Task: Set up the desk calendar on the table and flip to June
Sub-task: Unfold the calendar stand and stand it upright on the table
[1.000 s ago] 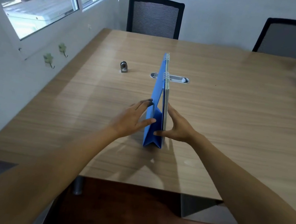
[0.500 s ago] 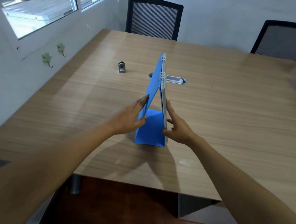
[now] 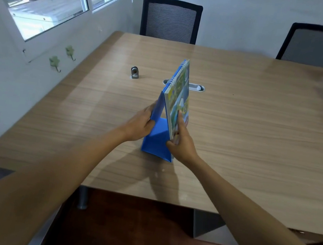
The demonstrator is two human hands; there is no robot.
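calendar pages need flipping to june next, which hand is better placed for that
Probably the right hand: its fingers already lie on the printed pages of the calendar. The left hand grips the plain blue back panel, so it suits steadying the stand on the table.

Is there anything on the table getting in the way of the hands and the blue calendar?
No. Both the left hand and right hand already touch the calendar. The small metal piece and cable slot lie farther back on the table.

Bare table [image 3: 257, 135] fills the frame's right and lower left; a small metal fitting [image 3: 135, 72] and cable slot [image 3: 197, 87] sit near the centre top
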